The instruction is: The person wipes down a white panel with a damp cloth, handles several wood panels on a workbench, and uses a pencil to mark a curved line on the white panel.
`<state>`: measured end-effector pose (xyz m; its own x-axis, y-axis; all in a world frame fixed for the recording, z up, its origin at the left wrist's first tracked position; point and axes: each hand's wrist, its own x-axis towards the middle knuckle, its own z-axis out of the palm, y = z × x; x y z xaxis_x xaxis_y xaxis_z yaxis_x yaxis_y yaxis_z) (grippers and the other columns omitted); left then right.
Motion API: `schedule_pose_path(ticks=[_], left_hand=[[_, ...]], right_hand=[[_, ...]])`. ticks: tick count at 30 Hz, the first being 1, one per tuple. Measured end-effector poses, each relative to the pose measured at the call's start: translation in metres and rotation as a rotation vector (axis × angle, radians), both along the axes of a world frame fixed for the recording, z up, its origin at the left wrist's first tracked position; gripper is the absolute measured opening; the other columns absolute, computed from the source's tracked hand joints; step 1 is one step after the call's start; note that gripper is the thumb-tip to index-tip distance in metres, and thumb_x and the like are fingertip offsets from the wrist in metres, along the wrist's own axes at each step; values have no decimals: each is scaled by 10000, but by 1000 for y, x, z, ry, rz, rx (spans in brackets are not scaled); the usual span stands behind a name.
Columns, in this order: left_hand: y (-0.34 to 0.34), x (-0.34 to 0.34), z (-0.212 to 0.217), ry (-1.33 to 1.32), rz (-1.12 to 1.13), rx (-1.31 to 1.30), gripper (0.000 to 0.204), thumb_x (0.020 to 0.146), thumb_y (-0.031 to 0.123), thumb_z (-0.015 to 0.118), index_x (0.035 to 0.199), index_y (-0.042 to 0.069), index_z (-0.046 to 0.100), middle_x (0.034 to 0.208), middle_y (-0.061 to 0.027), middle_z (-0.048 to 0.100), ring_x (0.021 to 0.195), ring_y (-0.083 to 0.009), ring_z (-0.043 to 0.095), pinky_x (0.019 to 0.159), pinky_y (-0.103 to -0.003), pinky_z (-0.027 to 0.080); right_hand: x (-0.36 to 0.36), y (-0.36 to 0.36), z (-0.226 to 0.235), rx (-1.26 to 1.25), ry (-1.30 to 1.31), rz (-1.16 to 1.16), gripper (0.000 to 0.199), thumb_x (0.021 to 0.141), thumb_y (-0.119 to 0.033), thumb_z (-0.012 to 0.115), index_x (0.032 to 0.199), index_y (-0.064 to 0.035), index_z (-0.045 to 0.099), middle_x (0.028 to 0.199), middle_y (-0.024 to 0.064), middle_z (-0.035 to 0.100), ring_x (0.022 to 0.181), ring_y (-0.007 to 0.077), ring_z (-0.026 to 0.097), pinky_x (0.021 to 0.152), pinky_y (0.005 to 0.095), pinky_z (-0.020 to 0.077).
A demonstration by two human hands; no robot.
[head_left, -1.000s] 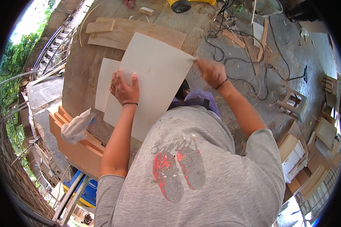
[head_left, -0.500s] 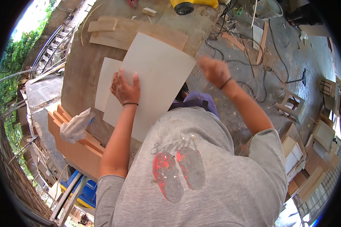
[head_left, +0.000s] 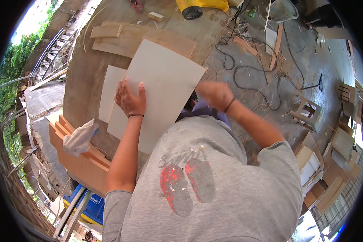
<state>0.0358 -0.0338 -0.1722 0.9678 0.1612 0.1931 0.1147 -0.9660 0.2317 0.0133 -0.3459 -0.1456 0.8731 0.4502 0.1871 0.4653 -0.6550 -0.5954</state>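
Observation:
A white rectangular board (head_left: 167, 74) lies over the work table (head_left: 82, 86), its near end close to my body. My left hand (head_left: 131, 99) rests flat on the board's left part with the fingers spread. At the board's right edge is my right hand (head_left: 216, 95), curled into a closed shape and blurred by motion. What its fingers hold, if anything, is not visible. Partly beneath the big board, a second white board (head_left: 110, 94) shows at its left.
Plywood strips (head_left: 139, 38) lie beyond the boards, with a yellow machine (head_left: 201, 7) at the table's far edge. Brown panels (head_left: 82, 163) with a white cloth (head_left: 80, 138) stand at left. Black cables (head_left: 246, 82) and a stool (head_left: 309, 111) are on the floor at right.
My right hand has moved nearer along the board's right edge, toward my body. My left hand stays flat on the board. The whole view has shifted slightly.

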Motion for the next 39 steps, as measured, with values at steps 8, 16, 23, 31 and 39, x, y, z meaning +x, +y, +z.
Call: schedule_pose_path(ticks=[8,16,23,31,39], left_hand=[[-2,1,1,-4,-8,-10,591,850,488,563,1307,134,446,1343,-149,451,1275,-318,390,1060,-500,224],[1,0,0,9,-3,-8,573,851,462,573,1295,123,449,1340,-148,452,1267,-321,396,1054,-501,229],[3,0,-2,-21,-15,21,560,859,451,571,1292,118,450,1345,-144,448,1272,-319,395,1055,-510,235],[-26,2,1,-105,-439,11,457,837,251,585,1242,52,513,1375,-162,444,1323,-327,356,1093,-522,210],[-156,41,31,186,-830,-228,277,810,255,634,1053,126,606,1165,-49,584,1200,-259,485,1098,-532,203]], right_hand=[[53,-48,-19,-504,243,-461,130,809,-142,573,912,-111,645,911,84,678,777,272,661,594,401,528],[-16,5,-23,26,-23,9,110,788,-120,543,877,-135,607,774,62,631,710,262,635,605,366,516],[59,-70,-28,-116,65,-613,126,898,-186,526,921,-69,567,861,149,643,759,380,608,593,457,474],[-4,-77,-77,335,191,-758,149,899,-148,544,948,-11,574,815,179,602,749,328,588,671,375,455],[-17,-105,-57,644,451,-905,166,897,-135,571,999,-10,608,780,27,577,686,86,499,623,243,423]])
